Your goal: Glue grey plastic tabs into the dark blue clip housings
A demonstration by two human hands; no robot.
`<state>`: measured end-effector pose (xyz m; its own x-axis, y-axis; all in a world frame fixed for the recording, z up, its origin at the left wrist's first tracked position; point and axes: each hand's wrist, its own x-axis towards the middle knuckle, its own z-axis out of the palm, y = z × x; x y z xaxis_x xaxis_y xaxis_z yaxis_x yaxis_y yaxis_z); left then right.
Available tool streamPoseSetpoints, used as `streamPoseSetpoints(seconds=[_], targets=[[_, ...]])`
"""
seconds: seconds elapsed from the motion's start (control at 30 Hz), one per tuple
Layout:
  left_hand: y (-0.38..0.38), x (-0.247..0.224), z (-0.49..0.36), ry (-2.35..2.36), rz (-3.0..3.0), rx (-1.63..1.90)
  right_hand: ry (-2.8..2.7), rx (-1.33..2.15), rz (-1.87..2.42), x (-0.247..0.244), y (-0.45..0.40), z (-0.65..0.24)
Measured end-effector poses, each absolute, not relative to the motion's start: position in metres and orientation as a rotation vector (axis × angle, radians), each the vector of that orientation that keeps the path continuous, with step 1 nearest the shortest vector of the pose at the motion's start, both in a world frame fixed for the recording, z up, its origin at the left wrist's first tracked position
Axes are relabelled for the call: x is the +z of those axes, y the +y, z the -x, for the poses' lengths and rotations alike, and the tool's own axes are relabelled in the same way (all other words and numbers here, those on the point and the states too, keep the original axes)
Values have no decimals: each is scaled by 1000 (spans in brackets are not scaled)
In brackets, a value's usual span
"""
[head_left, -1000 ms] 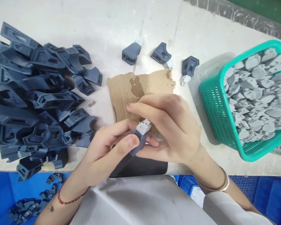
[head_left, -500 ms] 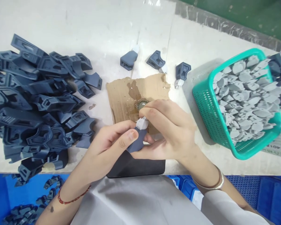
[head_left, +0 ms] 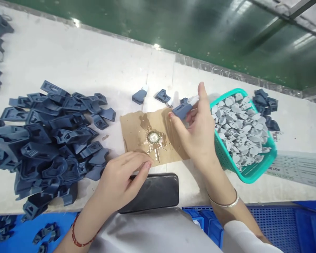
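Note:
My right hand (head_left: 200,130) is raised over the right edge of the cardboard, gripping a dark blue plastic part (head_left: 182,110) between thumb and fingers. A white plastic piece (head_left: 193,100) sticks out of that part's far end, by the index finger. My left hand (head_left: 126,179) is curled at the cardboard's near edge, thumb against the fingertips, with nothing visible in it. Below it lies a black smartphone (head_left: 158,191), partly covered by this hand. On the wet cardboard (head_left: 131,137) sits a small round metal-rimmed object (head_left: 154,137) amid liquid drops.
A large heap of dark blue parts (head_left: 50,140) covers the table's left side. Beyond the cardboard lie joined parts (head_left: 139,96) and another blue part (head_left: 162,95). At right stands a green basket (head_left: 252,177) of white pieces (head_left: 239,130), with more blue parts (head_left: 264,102) behind.
My hands have come apart. The right has carried the blue part with its white piece away to the right; the left has let go and drawn back slightly. The view has tilted up.

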<state>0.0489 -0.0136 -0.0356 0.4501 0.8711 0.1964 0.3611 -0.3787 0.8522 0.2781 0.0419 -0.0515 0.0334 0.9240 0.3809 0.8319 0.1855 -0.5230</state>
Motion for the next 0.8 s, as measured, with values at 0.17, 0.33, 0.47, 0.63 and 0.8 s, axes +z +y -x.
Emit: streamPoseSetpoints(seconds=[0.17, 0.33, 0.47, 0.63, 0.8], targets=[[-12, -34, -49, 1000, -1977, 867, -1855, 198, 1689, -54, 41, -272], [-14, -32, -49, 966, -1865, 991, -1759, 118, 1612, -23, 28, -277], [-18, -36, -49, 1038, -1788, 1108, -1548, -216, 1870, -6, 23, -316], [-20, -41, -47, 979, -1485, 1208, -1444, -109, 2342, -7, 25, -355], [-12, -34, -43, 643, -906, 1248, -1386, -141, 2401, -11, 30, -362]])
